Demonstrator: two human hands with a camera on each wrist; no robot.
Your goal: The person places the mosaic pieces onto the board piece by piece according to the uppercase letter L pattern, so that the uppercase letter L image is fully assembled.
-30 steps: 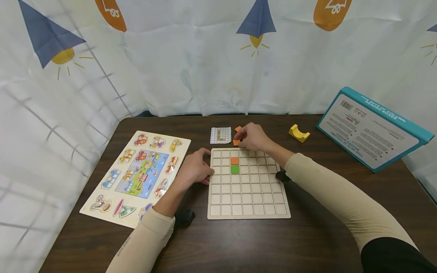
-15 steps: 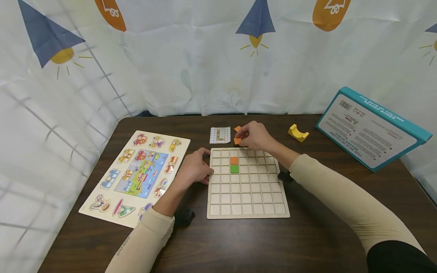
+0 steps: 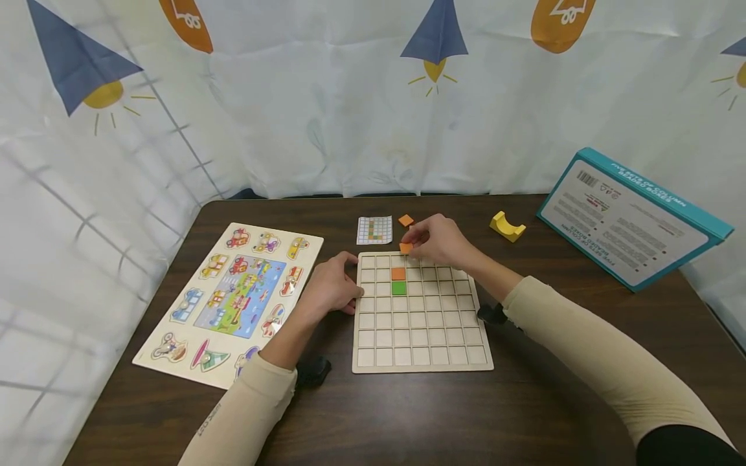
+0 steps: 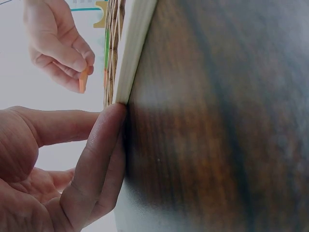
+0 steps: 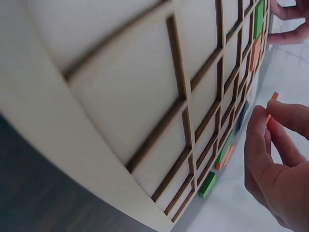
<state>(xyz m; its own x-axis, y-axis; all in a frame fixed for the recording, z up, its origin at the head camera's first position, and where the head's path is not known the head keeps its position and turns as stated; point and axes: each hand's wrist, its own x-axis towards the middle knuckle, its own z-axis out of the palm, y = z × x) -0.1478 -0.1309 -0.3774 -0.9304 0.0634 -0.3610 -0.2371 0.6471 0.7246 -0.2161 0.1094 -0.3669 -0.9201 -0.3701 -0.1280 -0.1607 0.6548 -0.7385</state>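
Note:
In the head view my right hand [image 3: 441, 241] pinches an orange square tile [image 3: 406, 248] between thumb and fingers, just above the far edge of a wooden grid board [image 3: 422, 371]. The left wrist view shows that tile [image 4: 83, 81] on edge, clear of the board. My left hand [image 3: 333, 285] touches the board's left side, a fingertip against its rim. One orange tile [image 3: 398, 274] and one green tile [image 3: 399, 288] lie in neighbouring cells of one column. Behind the board another orange tile [image 3: 405, 221] lies beside a small pattern card [image 3: 375, 230].
A picture puzzle board [image 3: 224, 372] lies at the left. A yellow curved block [image 3: 508, 227] sits back right, near a teal box [image 3: 635, 220] leaning up. In the right wrist view, a loose green tile [image 5: 207, 184] shows beyond the board's edge.
My right hand has drawn slightly toward the board with the orange tile, away from the other loose orange tile. The left hand stays at the board's side.

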